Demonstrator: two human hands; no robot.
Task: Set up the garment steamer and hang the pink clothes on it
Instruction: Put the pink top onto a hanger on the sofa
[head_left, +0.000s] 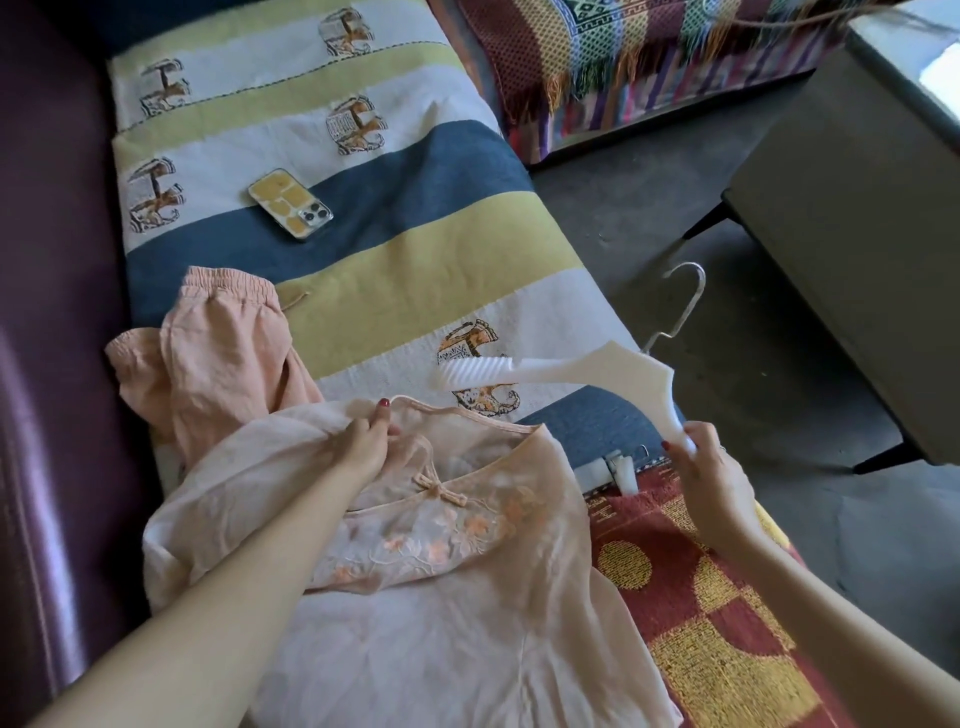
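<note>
A pale pink top (447, 587) with orange flower embroidery lies spread on the sofa's striped cover (415, 249). My left hand (363, 441) pinches the fabric at the left side of its neckline. My right hand (711, 483) grips one arm of a white plastic hanger (582, 371) with a metal hook, held in the air above the sofa's front edge, its ribbed far arm pointing left toward the neckline. Pink trousers (223, 358) lie crumpled behind the top. No steamer is in view.
A phone (290, 204) in a yellow case lies on the cover farther back. A red and yellow patterned cloth (711, 623) hangs over the seat at the right. A low grey table (852, 244) stands on the dark floor to the right, and a multicoloured woven throw (639, 62) behind.
</note>
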